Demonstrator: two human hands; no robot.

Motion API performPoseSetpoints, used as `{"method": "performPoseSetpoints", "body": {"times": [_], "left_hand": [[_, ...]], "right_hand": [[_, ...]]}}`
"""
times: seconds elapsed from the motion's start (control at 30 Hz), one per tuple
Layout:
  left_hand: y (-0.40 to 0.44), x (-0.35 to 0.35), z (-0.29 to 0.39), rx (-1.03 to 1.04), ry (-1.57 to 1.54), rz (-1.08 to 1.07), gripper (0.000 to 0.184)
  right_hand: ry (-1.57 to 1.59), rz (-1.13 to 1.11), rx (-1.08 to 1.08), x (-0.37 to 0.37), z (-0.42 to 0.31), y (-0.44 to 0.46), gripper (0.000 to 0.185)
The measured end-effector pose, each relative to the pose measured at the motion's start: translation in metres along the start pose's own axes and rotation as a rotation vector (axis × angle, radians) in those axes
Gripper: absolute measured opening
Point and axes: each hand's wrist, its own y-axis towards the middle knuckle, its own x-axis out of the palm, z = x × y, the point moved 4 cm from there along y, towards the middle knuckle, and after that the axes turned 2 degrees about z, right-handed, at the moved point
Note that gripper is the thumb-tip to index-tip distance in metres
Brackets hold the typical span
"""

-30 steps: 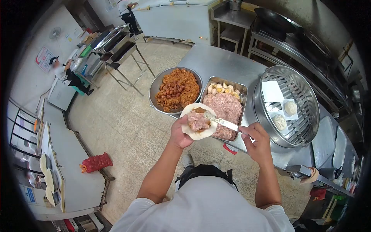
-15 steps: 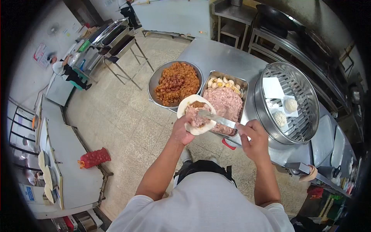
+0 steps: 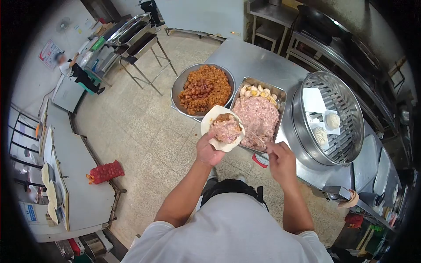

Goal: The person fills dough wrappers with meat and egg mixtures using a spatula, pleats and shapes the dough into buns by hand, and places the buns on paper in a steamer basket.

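White dough wrapper (image 3: 231, 145), loaded with pink-and-brown filling (image 3: 227, 130), is held in the left hand (image 3: 209, 150), pinched at the near edge by the thumb, with the other fingers mostly hidden underneath. A thin spatula (image 3: 255, 136) is gripped between thumb and fingers of the right hand (image 3: 280, 157) (blade's seen almost edge-on, so it's kinda hard to make out). Whether the wrapper is touched by its tip can't be told. Pink minced meat (image 3: 256, 115) is piled in a metal tray (image 3: 283, 107) just beyond the right hand; past the left, a bowl (image 3: 176, 93) of reddish-brown mix is parked. Right of the right hand, two pleated buns (image 3: 333, 120) are sat in a steamer (image 3: 302, 136).
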Motion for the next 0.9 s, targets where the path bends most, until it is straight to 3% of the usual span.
{"method": "performPoseSetpoints", "body": {"times": [0.23,0.37,0.43,0.63,0.7,0.9], "left_hand": [[-0.002,-0.001,-0.004,-0.041,0.288,0.040,0.061],[-0.002,-0.003,-0.002,-0.106,0.222,0.098,0.058],[0.000,-0.003,-0.004,-0.212,0.043,0.054,0.057],[-0.005,-0.011,-0.009,-0.159,0.246,0.116,0.060],[-0.003,-0.012,-0.008,-0.169,0.183,0.130,0.060],[0.005,-0.013,-0.007,-0.127,0.079,0.139,0.057]], "right_hand": [[0.010,-0.025,-0.136,0.009,-0.009,0.012,0.034],[-0.069,0.002,-0.261,-0.018,-0.007,0.027,0.034],[-0.045,-0.014,-0.289,-0.016,-0.005,0.029,0.033],[-0.208,-0.034,-0.262,-0.020,-0.006,0.035,0.031],[0.073,-0.072,-0.225,-0.022,-0.006,0.027,0.030],[-0.121,-0.113,-0.330,-0.004,0.004,0.020,0.029]]}}
